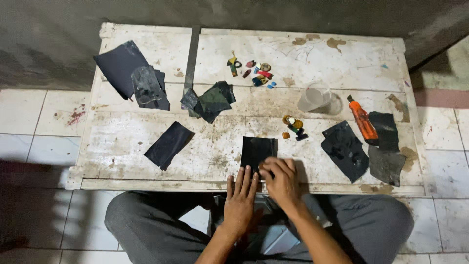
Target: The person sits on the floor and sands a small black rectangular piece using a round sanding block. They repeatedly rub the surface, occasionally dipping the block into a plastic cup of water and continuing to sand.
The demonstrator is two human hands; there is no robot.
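Left hand [240,199]: lies flat, fingers straight and together, pressing the near edge of a dark sandpaper sheet [258,150] at the middle of the bench's near edge. It grips nothing; it pins the sheet down.
Right hand [280,178]: fingers curled and bunched on the sheet's near right corner. They seem to press something small against the paper, but what is under the fingertips cannot be told.
Sheet in hand: a dark rectangle lying flat on the bench [342,58], its long side running away from the person.
Doing it well: as I judge it, the flat hand should keep the sheet from creeping, and the rubbing strokes should stay short and inside the paper's edges.
Just beyond the sheet: a little cluster of coloured pieces [293,126], near the sheet's far right corner but apart from it.
Right side of the bench: a larger dark sheet [345,149], an orange tool [362,121] lying slanted, and more dark scraps [387,151] toward the right edge.
Middle, further off: a clear plastic cup [315,96] and a pile of dark crumpled sheets [210,100].
Far edge: a scatter of small coloured bits [256,73].
Left side: a single dark strip [169,144] and overlapping dark sheets [131,73] near the far left corner.
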